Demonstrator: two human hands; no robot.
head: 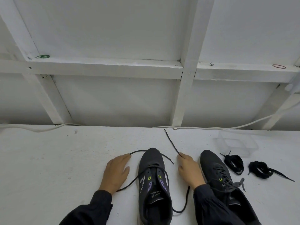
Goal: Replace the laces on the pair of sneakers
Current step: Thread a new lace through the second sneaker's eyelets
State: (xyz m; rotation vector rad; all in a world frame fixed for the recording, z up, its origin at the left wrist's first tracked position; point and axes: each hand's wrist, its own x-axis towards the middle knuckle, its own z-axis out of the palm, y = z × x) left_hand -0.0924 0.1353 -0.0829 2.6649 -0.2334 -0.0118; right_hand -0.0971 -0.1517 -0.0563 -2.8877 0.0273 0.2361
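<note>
A dark grey sneaker (154, 184) lies on the white table (56, 159) between my hands, toe pointing away. Its thin dark lace (168, 138) is threaded only through the eyelets nearest the toe. My left hand (116, 172) lies flat on the table left of the shoe, fingers straight, over one run of the lace, which comes out at its fingertips and arcs over the toe. My right hand (190, 169) pinches the other run, whose end stretches toward the table's back edge. The second sneaker (215, 166) sits to the right, laced in grey, partly hidden by my right sleeve.
Two coiled black lace bundles (234, 163) (261, 170) lie right of the second sneaker. A clear plastic container (237, 143) stands behind them. A white cable (227, 127) runs along the table's back edge under a white framed wall. Rubber bands (43, 56) rest on the wall ledge.
</note>
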